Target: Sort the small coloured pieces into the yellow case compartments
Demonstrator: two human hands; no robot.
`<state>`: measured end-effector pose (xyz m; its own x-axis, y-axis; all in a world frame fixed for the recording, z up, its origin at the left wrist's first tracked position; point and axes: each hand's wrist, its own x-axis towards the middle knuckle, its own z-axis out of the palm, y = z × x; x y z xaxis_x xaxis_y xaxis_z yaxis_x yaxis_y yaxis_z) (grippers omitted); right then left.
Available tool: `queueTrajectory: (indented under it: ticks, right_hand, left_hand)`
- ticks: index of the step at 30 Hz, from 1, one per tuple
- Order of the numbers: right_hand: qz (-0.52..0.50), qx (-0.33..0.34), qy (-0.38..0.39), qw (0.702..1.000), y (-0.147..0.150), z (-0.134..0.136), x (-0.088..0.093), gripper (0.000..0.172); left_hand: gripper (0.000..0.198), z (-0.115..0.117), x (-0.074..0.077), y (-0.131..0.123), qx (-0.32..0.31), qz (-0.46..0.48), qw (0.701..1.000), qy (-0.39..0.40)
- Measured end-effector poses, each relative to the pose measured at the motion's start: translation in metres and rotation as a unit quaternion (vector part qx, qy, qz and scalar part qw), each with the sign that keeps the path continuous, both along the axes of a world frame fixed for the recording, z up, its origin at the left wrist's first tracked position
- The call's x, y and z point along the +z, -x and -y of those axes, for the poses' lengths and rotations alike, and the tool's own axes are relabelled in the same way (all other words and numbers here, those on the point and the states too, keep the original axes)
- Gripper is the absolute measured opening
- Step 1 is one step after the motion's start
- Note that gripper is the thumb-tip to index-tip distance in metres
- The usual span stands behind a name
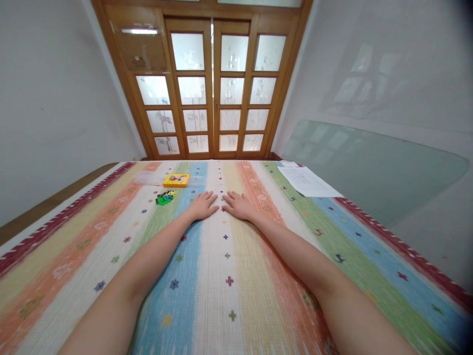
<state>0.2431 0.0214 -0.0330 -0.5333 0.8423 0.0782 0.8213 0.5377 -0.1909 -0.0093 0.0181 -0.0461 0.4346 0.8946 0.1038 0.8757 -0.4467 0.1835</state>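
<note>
One small heap of toy bricks (165,197), mostly green with flecks of yellow, blue and red, lies on the striped cloth of the bench (225,276), to the left of the person's hands and about level with the fingertips. The heap is wider than it is deep, so its long axis runs across the stripes. The left hand (202,204) is the nearer of the two, close beside the bricks but not touching them. It lies open, palm down and fingers spread, holding nothing. The right hand (239,204) rests the same way just beside it, flat and empty, with the fingertips of both hands nearly meeting over the pale centre stripe. Both bare forearms stretch straight out from the camera.

Just beyond the bricks, farther from the person, sits a flat yellow box (176,180), its long side also across the bench. A printed sheet of paper (306,181) lies well apart near the far right corner. Behind the bench stands a wooden door (212,88) with frosted panes, and a sheet of glass (369,167) leans against the right-hand wall.
</note>
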Motion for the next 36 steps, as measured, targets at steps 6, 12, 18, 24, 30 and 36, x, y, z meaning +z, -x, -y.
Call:
queueTrajectory:
  ticks: [6,12,18,24,30,36]
  right_hand:
    - [-0.003,0.003,-0.007,1.0,0.0,0.001,0.0,0.063]
    - [0.006,0.007,-0.01,1.0,-0.001,0.004,0.005,0.064]
    - [0.034,0.037,0.017,0.999,-0.003,0.011,0.017,0.084]
    - [0.046,0.04,0.038,0.997,0.0,0.014,0.021,0.093]
    - [0.046,0.038,0.037,0.998,0.001,0.013,0.02,0.093]
    - [0.042,0.039,0.032,0.998,0.0,0.013,0.019,0.093]
  left_hand:
    - [0.072,0.002,0.002,0.0,0.003,0.004,1.0,-0.002]
    - [0.071,0.0,0.0,0.0,0.002,-0.001,1.0,-0.007]
    - [0.079,0.002,0.005,0.005,-0.018,-0.032,0.999,0.019]
    - [0.087,0.004,0.01,0.004,-0.021,-0.046,0.998,0.035]
    - [0.089,0.004,0.012,0.004,-0.022,-0.051,0.998,0.042]
    - [0.089,0.005,0.013,0.004,-0.024,-0.048,0.998,0.042]
